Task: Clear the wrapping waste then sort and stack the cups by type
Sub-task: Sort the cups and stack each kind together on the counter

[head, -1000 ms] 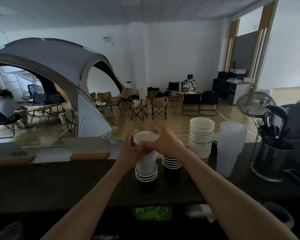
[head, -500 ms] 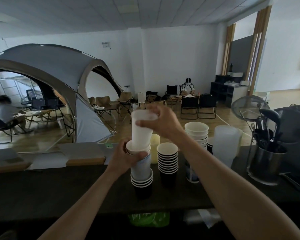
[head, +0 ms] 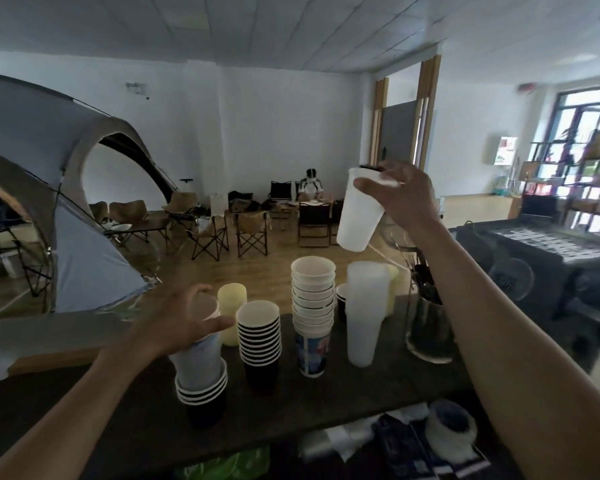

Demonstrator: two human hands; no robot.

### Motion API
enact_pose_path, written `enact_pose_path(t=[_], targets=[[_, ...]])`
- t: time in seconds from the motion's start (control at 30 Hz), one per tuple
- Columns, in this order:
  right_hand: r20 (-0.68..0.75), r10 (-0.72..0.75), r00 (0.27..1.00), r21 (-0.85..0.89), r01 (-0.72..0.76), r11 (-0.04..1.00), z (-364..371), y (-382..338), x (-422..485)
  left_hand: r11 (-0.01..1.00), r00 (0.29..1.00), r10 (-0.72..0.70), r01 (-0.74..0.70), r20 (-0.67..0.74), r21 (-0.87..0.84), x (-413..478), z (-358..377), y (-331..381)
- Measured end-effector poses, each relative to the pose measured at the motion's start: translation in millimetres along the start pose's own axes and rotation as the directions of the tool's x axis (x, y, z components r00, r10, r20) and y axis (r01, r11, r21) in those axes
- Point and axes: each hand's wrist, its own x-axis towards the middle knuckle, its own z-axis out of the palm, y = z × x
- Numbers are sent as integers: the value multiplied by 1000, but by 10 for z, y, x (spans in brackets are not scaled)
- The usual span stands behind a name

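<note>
My right hand (head: 404, 195) grips a tall frosted plastic cup (head: 359, 216) by its rim, raised in the air above the stack of frosted plastic cups (head: 364, 313). My left hand (head: 184, 318) rests on top of a pale cup set in a short stack of black paper cups (head: 201, 386) at the front left of the dark counter (head: 84, 420). A taller stack of black paper cups (head: 258, 336) stands in the middle. Beside it is a stack of white paper bowls on a printed cup (head: 313, 306). A yellowish cup (head: 232, 313) stands behind.
A steel holder with utensils (head: 428, 323) stands right of the plastic cups. Plastic wrapping (head: 340, 441) and a green bag (head: 229, 465) lie below the counter's front edge. A wooden board (head: 49, 348) sits at the left. Tent and folding chairs fill the room beyond.
My right hand pulled the frosted cup out of the left stack and carried it up and to the right. My left hand stayed on that stack. The view swung right.
</note>
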Motion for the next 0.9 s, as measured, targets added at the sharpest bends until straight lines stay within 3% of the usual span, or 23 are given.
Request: enact_pose_path(t=[0.13, 0.37, 0.47, 0.57, 0.67, 0.73, 0.8, 0.87, 0.9], targets=[[29, 28, 999, -136, -23, 990, -125, 333, 13, 998, 996, 34, -29, -87, 57, 20, 76, 17], [126, 116, 985, -265, -79, 961, 96, 835, -113, 994, 992, 57, -45, -113, 102, 13, 84, -46], [204, 212, 956, -347, -132, 928, 209, 1002, -174, 998, 992, 57, -53, -109, 42, 10, 80, -54], [287, 312, 906, -394, -186, 900, 313, 1163, -270, 995, 993, 41, -31, -108, 98, -20, 63, -56], [279, 341, 898, -462, -186, 867, 352, 1128, -360, 995, 994, 47, -37, -103, 95, -22, 68, -67], [205, 254, 945, -397, -156, 904, 364, 896, -409, 998, 994, 44, -47, -96, -30, -29, 67, -113], [65, 20, 998, -254, -2, 967, 450, 579, -521, 983, 991, 39, -62, -132, -174, -76, 59, -183], [-1, -195, 981, -96, 194, 976, 643, 201, -735, 964, 985, 43, -85, -170, -251, -154, 75, -279], [48, -250, 967, -8, 251, 968, 781, 28, -875, 955, 984, 34, -84, -178, -284, -199, 86, -311]])
